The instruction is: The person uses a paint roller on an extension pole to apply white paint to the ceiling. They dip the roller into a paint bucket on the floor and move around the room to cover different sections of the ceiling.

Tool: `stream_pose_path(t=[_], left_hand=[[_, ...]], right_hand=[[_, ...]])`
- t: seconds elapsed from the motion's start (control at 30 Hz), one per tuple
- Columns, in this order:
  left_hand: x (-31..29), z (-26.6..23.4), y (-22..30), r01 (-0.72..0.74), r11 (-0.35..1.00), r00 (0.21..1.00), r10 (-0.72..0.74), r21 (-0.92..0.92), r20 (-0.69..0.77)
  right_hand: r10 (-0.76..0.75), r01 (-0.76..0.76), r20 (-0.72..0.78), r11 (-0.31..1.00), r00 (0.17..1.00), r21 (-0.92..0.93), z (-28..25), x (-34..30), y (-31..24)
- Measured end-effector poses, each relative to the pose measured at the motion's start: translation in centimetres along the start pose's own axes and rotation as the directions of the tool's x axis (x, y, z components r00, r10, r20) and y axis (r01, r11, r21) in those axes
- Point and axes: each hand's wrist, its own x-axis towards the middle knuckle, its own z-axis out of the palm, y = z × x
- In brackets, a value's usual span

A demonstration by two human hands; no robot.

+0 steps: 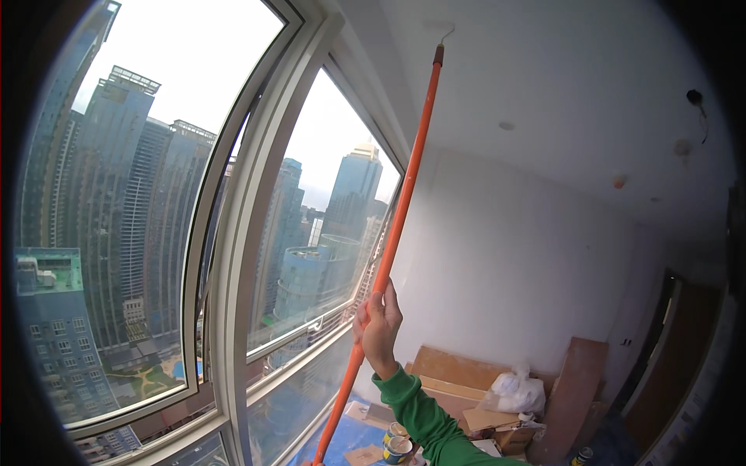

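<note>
Head view, item by item, from your hand outward.

Right hand (379,322): raised, fingers wrapped tight around the orange pole (396,225), gripping it in its lower half. Your green sleeve (423,419) runs down from the wrist to the lower edge of the picture.

Left hand: only a sliver shows at the bottom edge beside the foot of the pole; you cannot tell how it is set.

Orange pole: long, slanting up and slightly to the right from the bottom edge to the ceiling (559,70). It crosses in front of the window frame (233,256) and the right-hand pane.

Roller frame (446,33): a thin wire fitting at the pole's dark tip, up against the white ceiling near the top of the window. The roller itself is too small to make out.

Window: large, curved by the lens, pale frame, tall towers (116,202) outside.

White wall (513,272): bare, to the right of the pole.

At the foot of that wall: flat brown boards (458,369), a knotted white plastic bag (517,392) resting on them, and a tall brown panel (571,396) leaning just beside.

Two small cans (396,444): close to your sleeve, on the blue floor covering (353,435).

Dark doorway (668,357): far right, well apart from your hand.
</note>
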Motion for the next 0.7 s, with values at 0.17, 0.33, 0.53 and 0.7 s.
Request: stream_pose_path(t=[0.17,0.33,0.53,0.7], left_hand=[[-1.0,-0.6,0.0,0.036,0.999,0.999,-0.036,0.015,0.019],[-1.6,-0.2,-0.9,0.041,0.999,0.999,-0.041,-0.016,-0.004],[-1.5,0.3,0.8,0.105,0.995,0.991,-0.104,0.003,0.082],[-1.2,0.9,3.6,0.03,0.997,0.999,-0.027,-0.068,0.034]], right_hand=[[-0.025,0.025,0.013,0.999,1.0,-0.042,0.8,-1.6,-0.7],[-0.006,0.007,0.012,0.999,1.0,-0.04,0.2,-2.0,0.0],[-0.016,0.016,-0.008,0.999,1.0,-0.047,-1.4,-1.1,-0.1],[0.013,-0.014,-0.02,0.999,1.0,-0.049,-2.4,0.0,0.6]])
